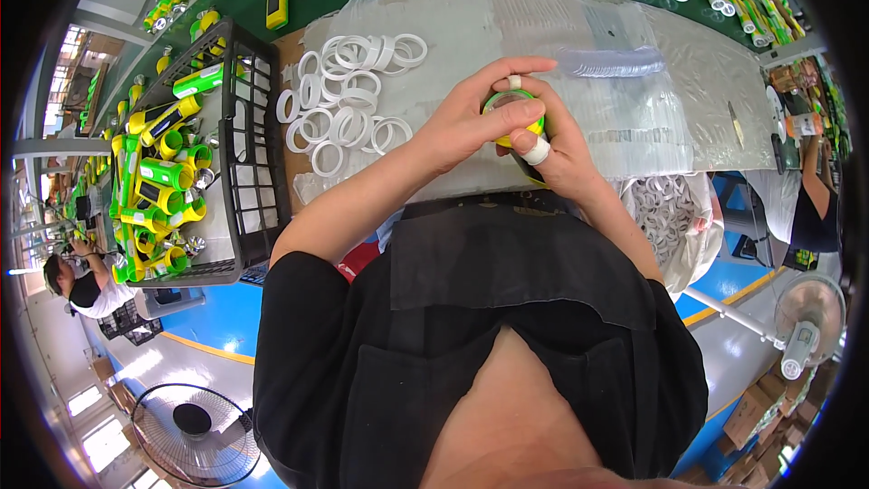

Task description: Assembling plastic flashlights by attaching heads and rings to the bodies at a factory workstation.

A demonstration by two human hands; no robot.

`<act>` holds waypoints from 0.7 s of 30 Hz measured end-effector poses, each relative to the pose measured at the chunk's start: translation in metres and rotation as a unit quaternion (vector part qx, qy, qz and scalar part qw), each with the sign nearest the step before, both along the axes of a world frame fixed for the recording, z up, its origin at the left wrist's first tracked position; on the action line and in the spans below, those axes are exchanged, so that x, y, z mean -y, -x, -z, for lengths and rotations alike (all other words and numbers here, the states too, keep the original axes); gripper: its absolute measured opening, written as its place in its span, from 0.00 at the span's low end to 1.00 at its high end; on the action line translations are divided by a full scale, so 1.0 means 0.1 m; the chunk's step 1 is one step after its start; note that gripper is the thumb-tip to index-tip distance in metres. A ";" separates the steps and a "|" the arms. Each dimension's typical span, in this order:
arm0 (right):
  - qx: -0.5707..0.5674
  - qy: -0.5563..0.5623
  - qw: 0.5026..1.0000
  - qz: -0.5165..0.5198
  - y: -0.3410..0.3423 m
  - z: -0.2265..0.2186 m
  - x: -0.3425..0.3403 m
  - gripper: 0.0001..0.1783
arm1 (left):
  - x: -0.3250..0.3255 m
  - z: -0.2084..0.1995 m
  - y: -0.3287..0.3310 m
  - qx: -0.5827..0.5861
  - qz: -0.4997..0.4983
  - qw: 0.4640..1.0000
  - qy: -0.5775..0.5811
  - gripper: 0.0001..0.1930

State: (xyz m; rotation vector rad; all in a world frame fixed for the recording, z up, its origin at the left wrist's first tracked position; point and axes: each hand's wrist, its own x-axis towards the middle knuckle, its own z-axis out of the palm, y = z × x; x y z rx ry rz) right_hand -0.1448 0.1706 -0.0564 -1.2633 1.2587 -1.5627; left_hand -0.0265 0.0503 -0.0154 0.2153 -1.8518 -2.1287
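Forearms (358,186) angled inward; left hand (469,109), right hand (567,140) close together; left index (525,65) extended, right fingers (543,97) seemingly curled.

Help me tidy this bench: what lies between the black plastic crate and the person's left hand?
In the head view, a loose cluster of white rings lies between the crate and the left hand.

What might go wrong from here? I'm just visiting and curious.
The green-and-yellow piece could slip if the left grip or right grip loosens; it is close to the near edge of the table.
The white rings lie loose near the left forearm, so a careless sweep might scatter them.
Flashlights heaped in the black basket could scuff one another.
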 end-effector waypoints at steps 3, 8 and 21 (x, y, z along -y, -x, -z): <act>-0.007 0.025 1.000 -0.006 0.01 -0.01 0.03 0.37 | 0.03 -0.02 0.01 0.014 0.015 1.000 -0.018 0.28; 0.022 0.037 0.999 -0.012 0.01 0.01 0.15 0.31 | 0.08 0.04 0.02 -0.011 -0.027 1.000 -0.009 0.28; 0.083 0.042 0.994 -0.065 0.09 -0.10 0.43 0.28 | 0.35 -0.09 -0.02 0.025 0.043 0.995 -0.082 0.29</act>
